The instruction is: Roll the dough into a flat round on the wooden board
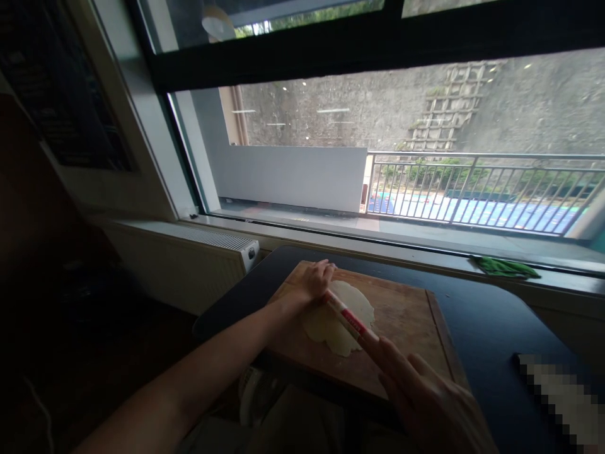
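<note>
A rolling pin (350,319) with a red printed band lies slantwise across a flat, pale sheet of dough (355,301). The sheet has an uneven edge and rests on a wooden board (401,309). At the pin's far end, my left hand (319,279) is closed over it, its fingertips pointing away from me. My right hand (416,384) grips the near end, fingers running along the pin and partly hiding it. Both palms are out of sight.
The board lies on a dark table (482,321) with rounded corners. A green cloth (505,267) sits on the windowsill. Left of the table stands a white radiator (189,258). A pixelated object (558,397) occupies the table's right side.
</note>
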`<state>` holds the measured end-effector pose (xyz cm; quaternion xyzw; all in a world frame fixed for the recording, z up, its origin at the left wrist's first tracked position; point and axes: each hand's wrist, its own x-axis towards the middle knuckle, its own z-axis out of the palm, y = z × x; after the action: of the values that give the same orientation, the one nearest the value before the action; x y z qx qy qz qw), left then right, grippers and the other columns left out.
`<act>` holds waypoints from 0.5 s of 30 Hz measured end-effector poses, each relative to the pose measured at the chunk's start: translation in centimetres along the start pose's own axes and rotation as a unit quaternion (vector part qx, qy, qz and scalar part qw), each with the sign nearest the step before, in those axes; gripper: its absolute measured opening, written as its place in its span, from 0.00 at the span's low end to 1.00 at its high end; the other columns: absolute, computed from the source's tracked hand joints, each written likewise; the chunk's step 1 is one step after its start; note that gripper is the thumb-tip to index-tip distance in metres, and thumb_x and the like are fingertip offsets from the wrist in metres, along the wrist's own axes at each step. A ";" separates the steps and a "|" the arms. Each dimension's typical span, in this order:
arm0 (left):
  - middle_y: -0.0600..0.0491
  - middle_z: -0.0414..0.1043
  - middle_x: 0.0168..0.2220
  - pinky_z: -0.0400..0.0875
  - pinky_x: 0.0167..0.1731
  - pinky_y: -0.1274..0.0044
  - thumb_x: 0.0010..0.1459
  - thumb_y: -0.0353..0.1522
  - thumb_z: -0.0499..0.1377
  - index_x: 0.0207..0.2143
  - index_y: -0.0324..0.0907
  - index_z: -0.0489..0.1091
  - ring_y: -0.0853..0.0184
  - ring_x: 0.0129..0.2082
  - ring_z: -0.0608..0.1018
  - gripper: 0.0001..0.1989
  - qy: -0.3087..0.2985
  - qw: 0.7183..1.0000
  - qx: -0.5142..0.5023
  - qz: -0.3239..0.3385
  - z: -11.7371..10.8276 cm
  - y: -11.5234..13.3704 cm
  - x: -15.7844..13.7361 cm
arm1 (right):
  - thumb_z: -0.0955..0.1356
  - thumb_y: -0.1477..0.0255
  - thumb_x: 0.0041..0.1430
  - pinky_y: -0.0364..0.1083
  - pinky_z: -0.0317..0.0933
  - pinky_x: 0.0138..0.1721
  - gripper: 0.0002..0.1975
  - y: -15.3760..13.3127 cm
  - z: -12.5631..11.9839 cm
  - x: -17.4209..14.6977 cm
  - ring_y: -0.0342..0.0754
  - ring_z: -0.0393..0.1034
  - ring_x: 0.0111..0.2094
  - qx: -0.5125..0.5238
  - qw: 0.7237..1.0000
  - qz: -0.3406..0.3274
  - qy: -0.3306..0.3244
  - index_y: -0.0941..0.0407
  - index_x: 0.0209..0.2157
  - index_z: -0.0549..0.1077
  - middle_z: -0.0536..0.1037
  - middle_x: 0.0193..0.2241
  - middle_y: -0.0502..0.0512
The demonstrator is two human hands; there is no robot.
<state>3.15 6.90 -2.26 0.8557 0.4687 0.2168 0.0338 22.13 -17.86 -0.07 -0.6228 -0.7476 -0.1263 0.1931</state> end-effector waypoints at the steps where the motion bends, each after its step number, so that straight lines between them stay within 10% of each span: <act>1: 0.47 0.69 0.50 0.53 0.58 0.70 0.65 0.31 0.39 0.45 0.39 0.69 0.62 0.56 0.63 0.20 0.005 1.000 0.004 -0.003 -0.2 -0.5 -1.2 | 0.64 0.65 0.60 0.52 0.64 0.43 0.16 -0.3 0.0 0.0 0.48 0.67 0.44 0.001 1.000 0.003 -0.001 0.55 0.48 0.66 0.69 0.48 0.56; 6: 0.40 0.49 0.62 0.43 0.60 0.64 0.64 0.38 0.38 0.58 0.30 0.56 0.58 0.63 0.49 0.26 -0.124 0.991 0.006 -0.053 -0.6 -1.4 -2.4 | 0.64 0.65 0.60 0.51 0.64 0.43 0.15 -1.2 0.4 0.7 0.48 0.67 0.44 0.007 1.000 0.015 -0.012 0.54 0.48 0.67 0.69 0.48 0.56; 15: 0.39 0.59 0.58 0.38 0.57 0.53 0.64 0.39 0.39 0.54 0.34 0.62 0.49 0.62 0.49 0.25 -0.142 0.985 0.006 -0.095 2.8 6.1 6.1 | 0.64 0.65 0.60 0.52 0.64 0.43 0.16 -1.8 -0.9 0.1 0.48 0.67 0.44 0.008 1.000 0.007 -0.012 0.55 0.49 0.66 0.69 0.48 0.56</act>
<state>11.94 8.94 -1.17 0.8296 0.5395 0.0857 0.1154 20.44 -18.47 0.89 -0.6279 -0.7464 -0.1114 0.1902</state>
